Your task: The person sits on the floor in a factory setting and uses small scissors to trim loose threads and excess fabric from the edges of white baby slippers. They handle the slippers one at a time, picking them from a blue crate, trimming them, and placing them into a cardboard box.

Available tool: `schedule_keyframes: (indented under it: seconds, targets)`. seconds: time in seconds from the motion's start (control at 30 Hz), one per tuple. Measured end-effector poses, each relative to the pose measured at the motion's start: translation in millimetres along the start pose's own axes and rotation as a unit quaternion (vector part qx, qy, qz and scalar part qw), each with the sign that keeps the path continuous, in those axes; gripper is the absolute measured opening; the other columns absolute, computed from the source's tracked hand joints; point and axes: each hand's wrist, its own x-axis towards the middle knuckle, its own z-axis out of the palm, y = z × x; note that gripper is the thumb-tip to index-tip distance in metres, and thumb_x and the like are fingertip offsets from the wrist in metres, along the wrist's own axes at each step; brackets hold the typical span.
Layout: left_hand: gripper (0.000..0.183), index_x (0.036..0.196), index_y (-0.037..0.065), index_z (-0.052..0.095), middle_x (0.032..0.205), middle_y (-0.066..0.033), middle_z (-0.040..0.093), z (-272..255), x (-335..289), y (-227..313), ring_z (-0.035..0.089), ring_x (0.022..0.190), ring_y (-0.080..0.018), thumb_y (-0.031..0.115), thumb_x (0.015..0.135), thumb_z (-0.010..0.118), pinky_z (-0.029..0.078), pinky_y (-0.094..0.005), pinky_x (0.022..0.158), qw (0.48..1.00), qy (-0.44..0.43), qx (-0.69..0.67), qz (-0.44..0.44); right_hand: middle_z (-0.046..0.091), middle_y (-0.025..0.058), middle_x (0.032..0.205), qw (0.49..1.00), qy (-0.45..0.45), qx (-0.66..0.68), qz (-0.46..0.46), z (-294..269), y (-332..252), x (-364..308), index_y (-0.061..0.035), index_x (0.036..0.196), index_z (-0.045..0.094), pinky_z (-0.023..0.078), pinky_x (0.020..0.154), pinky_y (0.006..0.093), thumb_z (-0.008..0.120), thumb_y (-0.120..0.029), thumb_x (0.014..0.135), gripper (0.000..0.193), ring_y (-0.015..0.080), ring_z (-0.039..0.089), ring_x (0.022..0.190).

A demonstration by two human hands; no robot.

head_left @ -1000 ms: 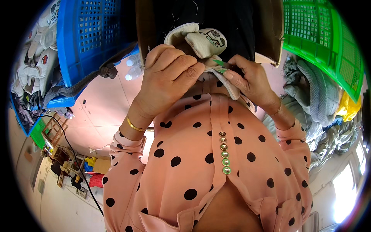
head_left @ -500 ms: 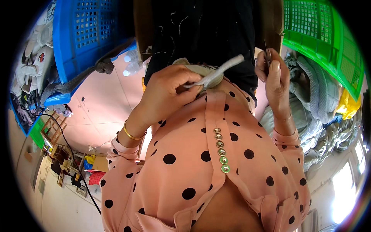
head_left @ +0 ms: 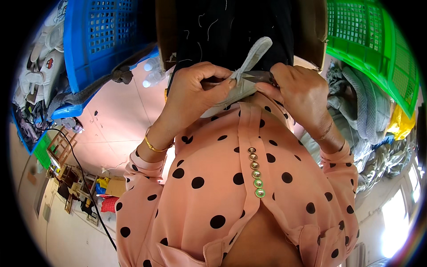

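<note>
My left hand [head_left: 195, 86] pinches a pale grey fabric piece [head_left: 238, 92] at the base of its narrow strap [head_left: 257, 51], thumb against fingertips. The strap sticks up and to the right, away from my body. The rest of the piece hangs below my fingers in front of my waist, partly hidden by them. My right hand [head_left: 304, 91] is closed around small scissors or thread snips [head_left: 258, 76]; the grip is hidden in the fingers. The pointed metal blades reach left to the strap's base, right beside my left fingertips. Whether the blades touch the fabric I cannot tell.
A blue plastic crate [head_left: 106, 40] stands at left, with a knotted grey cloth strip [head_left: 120, 75] at its side. Pale fabric pieces [head_left: 49, 66] are piled beyond it. At right are a green crate [head_left: 369, 35] and grey textiles [head_left: 360, 102]. Loose threads lie on dark cloth [head_left: 235, 26].
My right hand has moved left with the snips, from beside my body to the fabric piece. The strap now stands more upright, and my left hand has turned slightly around it.
</note>
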Motion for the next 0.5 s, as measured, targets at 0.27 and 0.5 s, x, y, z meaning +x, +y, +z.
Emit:
schedule_keyframes:
  seconds: [0.27, 0.5]
  targets:
    - [0.018, 0.100, -0.002, 0.072, 0.095, -0.0073, 0.069, 1.1, 2.0, -2.1, 0.067, 0.084, -0.0111, 0.010, 0.087, 0.072, 0.054, -0.0220, 0.076, 1.000, 0.018, -0.016, -0.003, 0.046, -0.0005, 0.057, 1.000, -0.012, -0.013, -0.013, 3.3, 1.6, 7.7, -0.0132, 0.068, 0.047, 0.041, 0.047, 0.0287, 0.068, -0.047, 0.082, 0.042, 0.0157, 0.052, 0.052]
    - [0.016, 0.097, -0.003, 0.072, 0.093, -0.0072, 0.067, 4.4, 0.9, 0.8, 0.067, 0.083, -0.0105, 0.008, 0.086, 0.072, 0.054, -0.0209, 0.075, 0.999, 0.036, -0.001, 0.007, 0.045, -0.0018, 0.057, 0.999, -0.022, -0.026, -0.001, 2.9, -1.2, 9.8, -0.0137, 0.068, 0.047, 0.041, 0.047, 0.0278, 0.067, -0.048, 0.082, 0.043, 0.0143, 0.053, 0.052]
